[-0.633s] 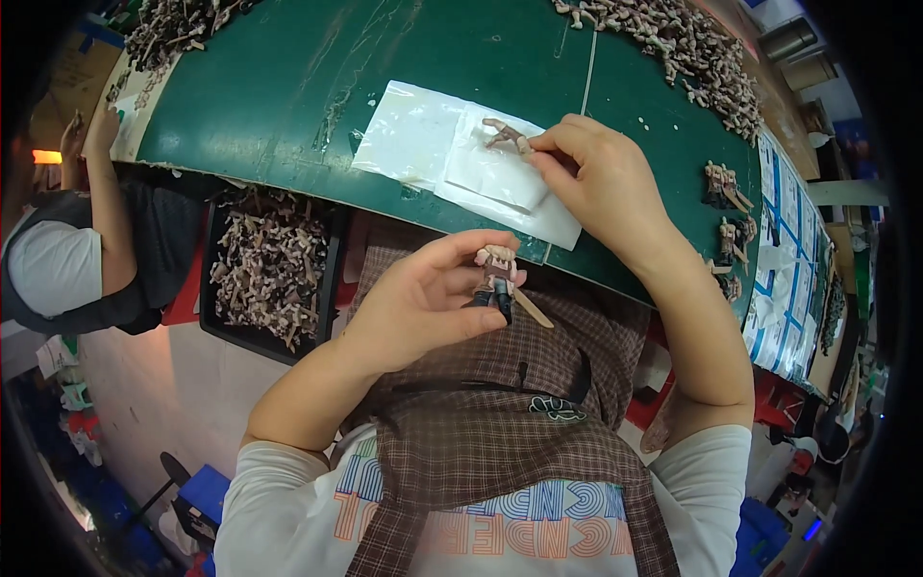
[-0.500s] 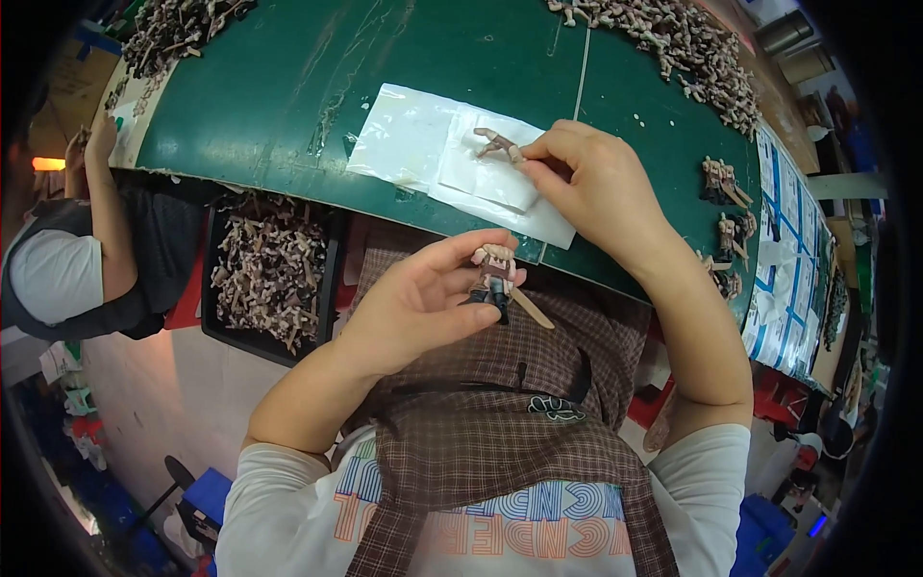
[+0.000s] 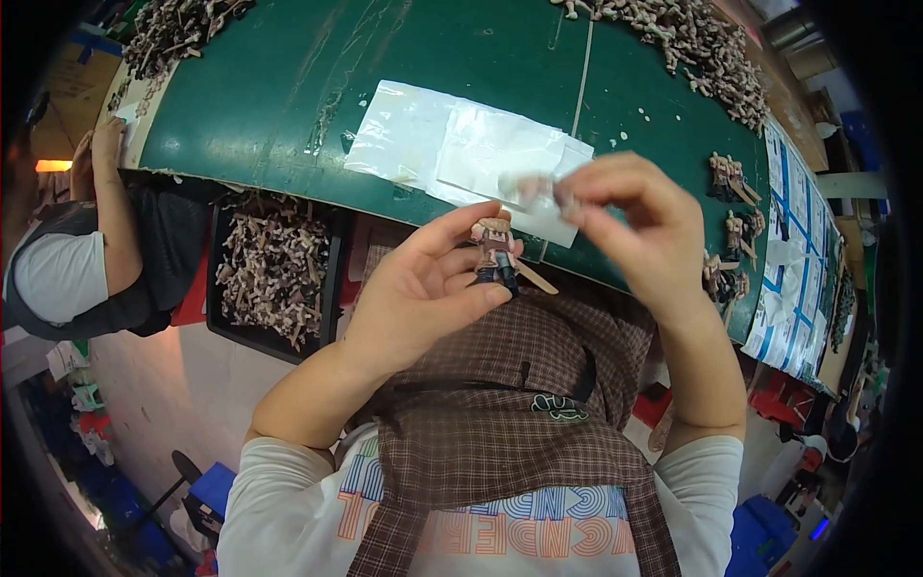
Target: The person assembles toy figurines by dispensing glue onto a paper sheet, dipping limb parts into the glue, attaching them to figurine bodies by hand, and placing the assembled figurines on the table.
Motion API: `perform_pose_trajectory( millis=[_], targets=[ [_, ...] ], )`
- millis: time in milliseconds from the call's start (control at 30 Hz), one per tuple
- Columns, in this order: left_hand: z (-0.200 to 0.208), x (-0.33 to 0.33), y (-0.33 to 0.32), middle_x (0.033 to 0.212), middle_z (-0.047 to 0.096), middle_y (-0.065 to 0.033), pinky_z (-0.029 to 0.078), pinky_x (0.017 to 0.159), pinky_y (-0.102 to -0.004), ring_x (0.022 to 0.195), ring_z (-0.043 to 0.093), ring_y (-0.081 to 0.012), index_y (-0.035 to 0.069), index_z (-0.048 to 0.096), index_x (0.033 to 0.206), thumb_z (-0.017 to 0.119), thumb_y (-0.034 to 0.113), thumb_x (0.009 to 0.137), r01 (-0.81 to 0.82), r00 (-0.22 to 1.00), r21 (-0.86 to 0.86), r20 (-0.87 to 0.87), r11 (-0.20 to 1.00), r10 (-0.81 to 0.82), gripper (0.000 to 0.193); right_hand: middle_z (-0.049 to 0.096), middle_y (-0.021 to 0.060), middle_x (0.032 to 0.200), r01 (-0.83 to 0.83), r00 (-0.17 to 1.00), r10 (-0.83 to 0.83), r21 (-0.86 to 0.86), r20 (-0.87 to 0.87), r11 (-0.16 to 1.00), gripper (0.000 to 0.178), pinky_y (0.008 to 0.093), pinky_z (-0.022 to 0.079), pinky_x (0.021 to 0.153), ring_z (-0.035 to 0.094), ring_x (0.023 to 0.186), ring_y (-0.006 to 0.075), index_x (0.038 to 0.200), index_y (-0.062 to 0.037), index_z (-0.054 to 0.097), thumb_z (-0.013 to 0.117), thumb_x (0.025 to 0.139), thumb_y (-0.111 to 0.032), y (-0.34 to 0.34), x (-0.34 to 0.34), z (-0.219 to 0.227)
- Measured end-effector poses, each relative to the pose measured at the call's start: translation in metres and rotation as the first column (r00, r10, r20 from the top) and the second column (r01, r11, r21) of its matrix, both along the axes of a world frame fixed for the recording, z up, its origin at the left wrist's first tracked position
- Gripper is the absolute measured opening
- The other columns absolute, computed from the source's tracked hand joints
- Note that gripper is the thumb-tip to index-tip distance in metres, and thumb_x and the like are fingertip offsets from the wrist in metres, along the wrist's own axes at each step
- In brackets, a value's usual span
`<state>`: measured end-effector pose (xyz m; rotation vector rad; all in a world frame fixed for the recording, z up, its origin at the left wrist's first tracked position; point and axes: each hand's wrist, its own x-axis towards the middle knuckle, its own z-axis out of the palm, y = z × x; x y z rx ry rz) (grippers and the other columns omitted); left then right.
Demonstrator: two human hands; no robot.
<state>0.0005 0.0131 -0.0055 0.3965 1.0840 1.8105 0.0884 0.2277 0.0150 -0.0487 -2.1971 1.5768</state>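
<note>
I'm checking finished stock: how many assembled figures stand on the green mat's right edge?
3 that I can make out: one upper, one middle, one lowest, by the right hand's wrist. Others may be hidden.

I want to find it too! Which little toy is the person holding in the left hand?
Start at the green table, then drop to its near edge. The left hand grips a small toy figure; unlike the heaped loose parts, it stands alone with a tan stick poking out.

A dark green table [image 3: 288,87], white plastic sheets [image 3: 423,135], a brown checked apron [image 3: 500,423] and a tan-and-black figurine [image 3: 496,255].
</note>
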Motion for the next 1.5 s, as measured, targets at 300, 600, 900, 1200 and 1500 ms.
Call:
perform_pose_trajectory(
  millis=[300, 600, 900, 1200, 1500],
  targets=[
    [0.010, 0.007, 0.001, 0.136, 0.047, -0.0105, 0.046, 0.102, -0.0342, 0.123, 0.051, -0.0206, 0.002, 0.030, 0.147, 0.062, -0.015, 0.083, 0.088, 0.994, 0.034, -0.060, 0.996, -0.086, 0.074, 0.070, 0.0079, 0.099, -0.115, 0.978, 0.179, 0.452, -0.102, 0.884, 0.024, 0.0300, 0.051, 0.061, 0.067, 0.076, 0.0222, 0.090, -0.0063, 0.071, 0.077, 0.067, -0.002, -0.014, 0.028, 0.010],
    [0.014, 0.012, -0.002, 0.139, 0.044, -0.0108, 0.046, 0.104, -0.0362, 0.124, 0.050, -0.0216, 0.002, 0.030, 0.147, 0.063, -0.017, 0.080, 0.078, 0.996, 0.032, -0.053, 0.996, -0.076, 0.077, 0.069, 0.0098, 0.098, -0.051, 0.974, 0.162, 0.550, -0.156, 0.834, 0.026, 0.0312, 0.052, 0.060, 0.067, 0.075, 0.0246, 0.090, -0.0047, 0.071, 0.076, 0.064, -0.003, -0.016, 0.031, 0.009],
    [-0.002, 0.006, -0.006, 0.144, 0.042, -0.0227, 0.044, 0.105, -0.0405, 0.131, 0.047, -0.0326, -0.002, 0.038, 0.142, 0.071, 0.014, 0.086, 0.047, 0.998, 0.245, -0.060, 0.968, -0.033, 0.067, 0.068, 0.0150, 0.096, 0.034, 0.948, 0.191, 0.678, -0.255, 0.735, 0.024, 0.0308, 0.053, 0.060, 0.067, 0.075, 0.0247, 0.090, -0.0004, 0.071, 0.073, 0.067, -0.007, -0.024, 0.039, 0.011],
    [-0.010, 0.009, 0.000, 0.129, 0.058, -0.0210, 0.049, 0.099, -0.0391, 0.117, 0.059, -0.0289, 0.000, 0.049, 0.135, 0.063, 0.030, 0.093, -0.035, 0.995, 0.106, -0.089, 0.994, 0.045, 0.053, 0.068, 0.0128, 0.096, -0.003, 0.963, 0.180, 0.661, -0.200, 0.750, 0.027, 0.0299, 0.053, 0.059, 0.067, 0.074, 0.0234, 0.094, -0.0013, 0.071, 0.073, 0.068, -0.005, -0.030, 0.033, 0.016],
    [-0.013, 0.017, 0.005, 0.130, 0.058, -0.0168, 0.048, 0.099, -0.0322, 0.115, 0.059, -0.0203, 0.000, 0.050, 0.135, 0.056, 0.010, 0.097, -0.124, 0.958, 0.125, 0.274, 0.984, 0.086, 0.039, 0.067, 0.0077, 0.090, 0.067, 0.986, 0.020, 0.510, -0.163, 0.857, 0.035, 0.0290, 0.052, 0.059, 0.066, 0.074, 0.0207, 0.103, -0.0031, 0.070, 0.076, 0.068, 0.001, -0.039, 0.030, 0.001]
  ],
)
